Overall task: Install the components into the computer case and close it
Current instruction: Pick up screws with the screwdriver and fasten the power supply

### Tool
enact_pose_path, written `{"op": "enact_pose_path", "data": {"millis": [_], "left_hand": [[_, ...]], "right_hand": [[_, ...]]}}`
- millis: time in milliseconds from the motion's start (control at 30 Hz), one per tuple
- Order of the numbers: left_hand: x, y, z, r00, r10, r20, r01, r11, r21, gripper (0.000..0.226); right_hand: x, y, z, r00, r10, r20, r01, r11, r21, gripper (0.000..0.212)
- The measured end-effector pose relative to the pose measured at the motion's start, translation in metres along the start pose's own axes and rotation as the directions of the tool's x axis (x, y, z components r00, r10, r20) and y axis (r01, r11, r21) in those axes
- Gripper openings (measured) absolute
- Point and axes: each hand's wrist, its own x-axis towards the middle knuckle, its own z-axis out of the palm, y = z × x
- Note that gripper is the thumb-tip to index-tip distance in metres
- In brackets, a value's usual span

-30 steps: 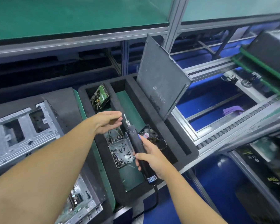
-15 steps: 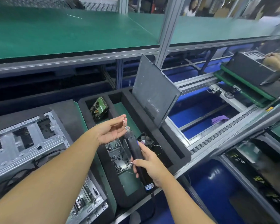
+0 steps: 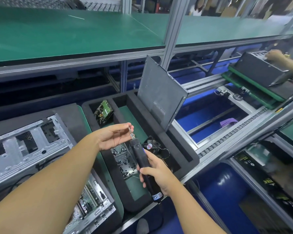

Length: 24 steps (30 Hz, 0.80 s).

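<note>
Leftmost, at the near left: computer case [image 3: 29,149], side open, metal frame upward, circuit board [image 3: 90,200] visible at its near end. Just right of it: black foam tray [image 3: 184,149]. Holds a hard drive [image 3: 104,111] tilted on edge in the far left pocket, a clear box of screws [image 3: 125,162] on green lining in the middle pocket, and a small fan [image 3: 150,146] just right of that box.

Above the tray, near the middle: left hand [image 3: 113,137], palm up, thumb and forefinger pinching the tip of the screwdriver [image 3: 143,164] bit, other fingers loosely curled. Cannot tell whether a screw sits between the fingertips. Right of that and nearer: right hand [image 3: 157,173], fingers wrapped round the black screwdriver body, bit pointing up and away, cord trailing from the near end.

At the tray's far right: grey side panel [image 3: 161,97], standing tilted, off the case. Further right, past the conveyor [image 3: 230,137] rail, low against blue: purple cloth [image 3: 227,122]. Far right: second case [image 3: 260,70], black, on a green pallet [image 3: 254,88], with another person's hand [image 3: 276,55] resting on its top.
</note>
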Motion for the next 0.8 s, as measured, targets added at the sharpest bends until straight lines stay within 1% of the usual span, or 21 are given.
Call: {"op": "enact_pose_path", "data": {"millis": [100, 267, 367, 433, 500, 567, 667, 800], "left_hand": [[-0.001, 0.001, 0.001, 1.000, 0.024, 0.013, -0.025, 0.997, 0.071, 0.015], [-0.004, 0.002, 0.001, 0.998, 0.020, 0.052, -0.028, 0.987, 0.158, 0.018], [-0.005, -0.001, 0.004, 0.999, 0.026, 0.022, -0.030, 0.980, 0.196, 0.022], [-0.005, -0.001, 0.006, 0.999, 0.040, 0.013, -0.042, 0.980, 0.195, 0.022], [-0.006, -0.002, 0.008, 0.998, 0.054, 0.027, -0.058, 0.986, 0.157, 0.021], [-0.009, -0.002, 0.010, 0.997, 0.064, 0.036, -0.068, 0.988, 0.136, 0.022], [-0.014, -0.003, 0.012, 0.996, 0.062, 0.064, -0.070, 0.987, 0.143, 0.023], [-0.024, -0.007, 0.014, 0.994, 0.051, 0.093, -0.066, 0.984, 0.164, 0.024]], "right_hand": [[-0.001, -0.001, 0.000, 1.000, -0.008, 0.009, 0.008, 1.000, 0.024, 0.085], [-0.002, -0.002, 0.000, 1.000, -0.022, 0.016, 0.022, 1.000, 0.021, 0.084], [-0.002, 0.000, 0.001, 1.000, -0.030, 0.004, 0.030, 1.000, 0.002, 0.083], [-0.002, -0.001, 0.003, 0.999, -0.046, 0.006, 0.046, 0.999, 0.010, 0.080], [-0.003, -0.003, 0.004, 0.998, -0.061, 0.014, 0.061, 0.998, 0.024, 0.078], [-0.005, -0.004, 0.005, 0.998, -0.063, 0.020, 0.063, 0.998, 0.031, 0.081], [-0.013, -0.005, 0.010, 0.998, -0.062, 0.012, 0.061, 0.998, 0.019, 0.086], [-0.032, -0.004, 0.018, 0.996, -0.084, 0.003, 0.084, 0.996, 0.007, 0.082]]}}
